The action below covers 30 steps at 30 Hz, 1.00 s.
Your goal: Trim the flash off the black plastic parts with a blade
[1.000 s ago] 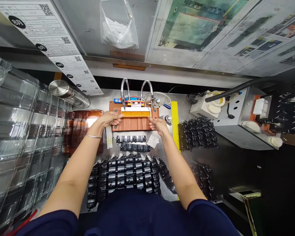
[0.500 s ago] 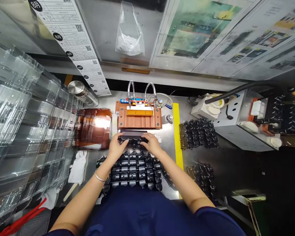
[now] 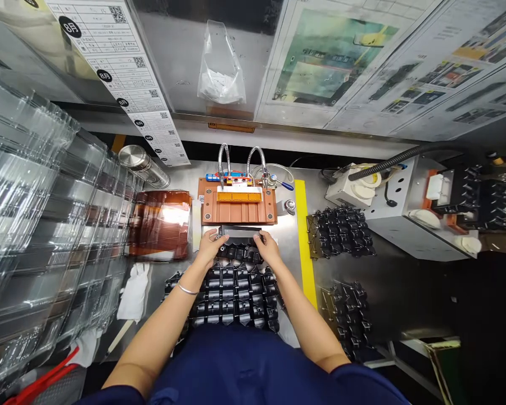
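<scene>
My left hand (image 3: pixel 209 246) and my right hand (image 3: pixel 269 248) grip the two ends of a black molded plastic part (image 3: pixel 241 234). Its flat, dark rectangular face shows between my thumbs. Just below it lies another scalloped black stretch (image 3: pixel 241 253); whether it belongs to the same part I cannot tell. Several rows of similar black molded parts (image 3: pixel 227 292) lie between my forearms. Beyond my hands stands a brown fixture block (image 3: pixel 239 214) with an orange strip (image 3: pixel 239 197) and two bent metal hoses above it.
Clear plastic trays (image 3: pixel 34 214) are stacked at left, near amber film sheets (image 3: pixel 160 225), a steel flask (image 3: pixel 143 165) and a white glove (image 3: pixel 134 292). Right of the yellow tape (image 3: pixel 305 253) lie more black parts (image 3: pixel 341 230) and a grey-white machine (image 3: pixel 405 214).
Both hands have shifted slightly right with the black part. Its flat face now shows more fully between the thumbs. The camera view has also tilted a little.
</scene>
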### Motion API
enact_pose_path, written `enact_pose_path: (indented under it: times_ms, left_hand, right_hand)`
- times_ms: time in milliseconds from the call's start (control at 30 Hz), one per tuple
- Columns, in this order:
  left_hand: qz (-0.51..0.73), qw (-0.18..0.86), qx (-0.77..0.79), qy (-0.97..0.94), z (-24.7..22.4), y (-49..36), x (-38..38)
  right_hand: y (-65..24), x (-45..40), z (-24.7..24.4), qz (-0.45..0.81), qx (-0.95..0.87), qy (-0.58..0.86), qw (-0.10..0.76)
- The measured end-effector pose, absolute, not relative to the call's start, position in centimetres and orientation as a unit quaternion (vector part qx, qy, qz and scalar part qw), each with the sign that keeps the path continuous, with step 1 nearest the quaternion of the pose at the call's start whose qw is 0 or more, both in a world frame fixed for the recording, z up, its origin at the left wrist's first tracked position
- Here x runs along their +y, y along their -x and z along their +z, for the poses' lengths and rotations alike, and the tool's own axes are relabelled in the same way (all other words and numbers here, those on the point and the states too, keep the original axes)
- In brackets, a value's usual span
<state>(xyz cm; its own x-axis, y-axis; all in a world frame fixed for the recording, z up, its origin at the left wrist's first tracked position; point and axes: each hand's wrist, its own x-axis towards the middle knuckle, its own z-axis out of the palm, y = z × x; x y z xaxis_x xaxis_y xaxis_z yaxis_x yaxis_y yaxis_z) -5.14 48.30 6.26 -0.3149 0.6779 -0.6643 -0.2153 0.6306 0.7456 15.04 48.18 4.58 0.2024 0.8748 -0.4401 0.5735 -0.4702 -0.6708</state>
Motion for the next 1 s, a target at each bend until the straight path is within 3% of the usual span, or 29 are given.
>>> enact_pose_path:
  times_ms: [267,500,700,767,867,1000]
  left_hand:
    - [0.396,0.596,0.666,-0.21,7.3,7.8,52.6]
    - [0.248,0.263,0.719,-0.594,7.3,6.1,53.5]
    - [0.205,0.158,0.67,-0.696,6.1,6.4,55.7]
    - [0.21,0.164,0.633,-0.727,5.3,6.7,56.7]
    - [0.207,0.18,0.594,-0.757,4.2,6.8,57.2]
    - [0.195,0.165,0.586,-0.769,3.7,6.8,57.0]
  right_hand:
    - [-14.6,50.1,7.1,0.422,-0.483,0.685,0.346]
    - [-14.2,53.1,4.6,0.335,-0.523,0.719,0.311]
    - [-14.9,55.4,4.4,0.309,-0.533,0.733,0.289]
    - [-15.7,56.6,5.2,0.32,-0.549,0.729,0.256]
    - [-17.6,58.9,7.1,0.296,-0.611,0.722,0.137]
    - [-20.3,62.7,9.3,0.091,-0.687,0.721,-0.01]
